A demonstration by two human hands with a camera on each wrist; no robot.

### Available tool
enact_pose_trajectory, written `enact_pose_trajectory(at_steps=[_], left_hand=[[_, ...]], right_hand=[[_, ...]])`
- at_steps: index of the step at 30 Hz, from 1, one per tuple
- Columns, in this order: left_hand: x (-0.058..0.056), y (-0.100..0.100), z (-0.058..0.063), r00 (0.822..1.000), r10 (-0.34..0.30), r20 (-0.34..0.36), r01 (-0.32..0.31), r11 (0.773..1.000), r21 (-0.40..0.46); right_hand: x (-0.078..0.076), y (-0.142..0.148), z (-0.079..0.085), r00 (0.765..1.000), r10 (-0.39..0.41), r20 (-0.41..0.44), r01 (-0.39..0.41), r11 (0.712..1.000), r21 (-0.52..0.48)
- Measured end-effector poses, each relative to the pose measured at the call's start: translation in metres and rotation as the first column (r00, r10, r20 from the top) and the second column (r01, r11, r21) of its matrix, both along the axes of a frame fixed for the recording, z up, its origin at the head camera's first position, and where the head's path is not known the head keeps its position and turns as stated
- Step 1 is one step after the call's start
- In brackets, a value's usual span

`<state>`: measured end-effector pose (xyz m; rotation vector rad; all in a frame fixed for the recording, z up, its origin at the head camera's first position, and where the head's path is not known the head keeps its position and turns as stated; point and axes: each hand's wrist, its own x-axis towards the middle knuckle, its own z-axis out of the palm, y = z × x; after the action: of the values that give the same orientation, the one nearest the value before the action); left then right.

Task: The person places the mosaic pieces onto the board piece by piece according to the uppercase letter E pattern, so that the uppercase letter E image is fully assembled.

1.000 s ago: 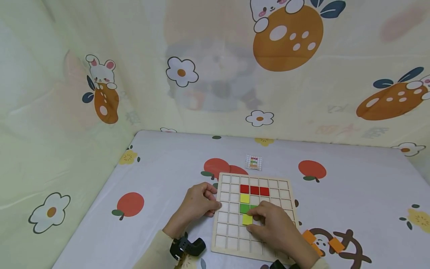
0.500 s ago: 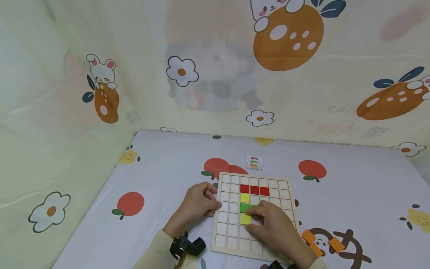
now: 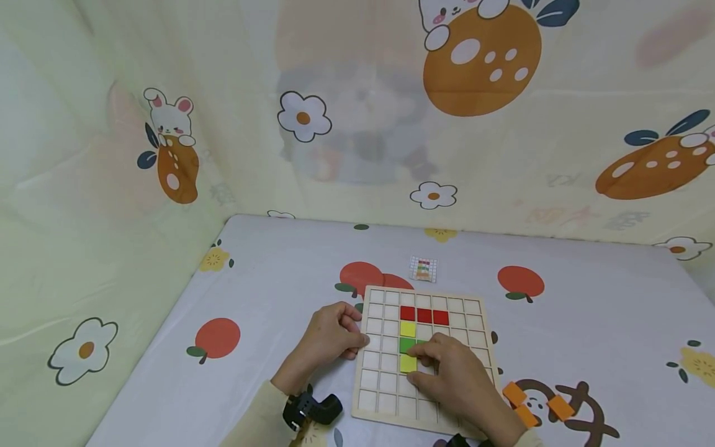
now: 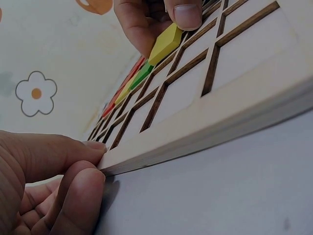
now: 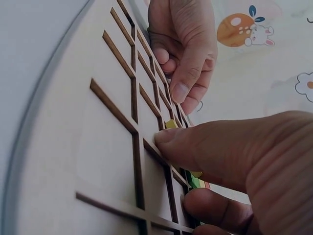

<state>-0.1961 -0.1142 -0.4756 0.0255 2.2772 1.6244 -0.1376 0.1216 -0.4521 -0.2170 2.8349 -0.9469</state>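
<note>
A wooden grid board (image 3: 377, 380) with square cells lies on the table. My right hand (image 3: 455, 375) pinches a yellow square tile (image 3: 408, 364) between thumb and fingers over a cell just below a green tile (image 3: 406, 345). In the left wrist view that yellow tile (image 4: 165, 45) tilts up out of the grid. My left hand (image 3: 329, 333) holds the board's left edge, its thumb on the frame and curled fingers against the side. Three red tiles (image 3: 424, 316) form a row, with another yellow tile (image 3: 408, 329) beneath the leftmost. A second green tile is mostly hidden by my right hand.
Several loose orange tiles (image 3: 560, 408) lie right of the board. Behind it sits a small card (image 3: 424, 269) printed with a coloured grid pattern. A fruit-patterned cloth (image 3: 279, 279) covers the table, and patterned curtains (image 3: 357, 136) stand behind and to the left.
The yellow tile in my right hand has shifted slightly left and up, now lining up with the column of tiles above it. My left hand stays at the board's edge.
</note>
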Motion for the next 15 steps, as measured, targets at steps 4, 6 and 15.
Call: enact_pose_trajectory(at_steps=[4, 6, 15], left_hand=[[-0.0006, -0.001, 0.0003, 1.0, -0.004, 0.003, 0.004, 1.0, 0.008], [-0.0007, -0.0014, 0.0004, 1.0, -0.006, 0.001, 0.006, 1.0, 0.014], [-0.0008, -0.0009, 0.0, 1.0, 0.0, 0.013, -0.001, 1.0, 0.018]], right_hand=[[-0.0006, -0.0008, -0.0005, 1.0, -0.002, 0.002, 0.002, 1.0, 0.007], [-0.0009, -0.0011, -0.0003, 1.0, -0.004, 0.007, 0.004, 1.0, 0.008], [-0.0008, 0.0014, 0.0008, 0.999, -0.017, 0.043, 0.017, 1.0, -0.016]])
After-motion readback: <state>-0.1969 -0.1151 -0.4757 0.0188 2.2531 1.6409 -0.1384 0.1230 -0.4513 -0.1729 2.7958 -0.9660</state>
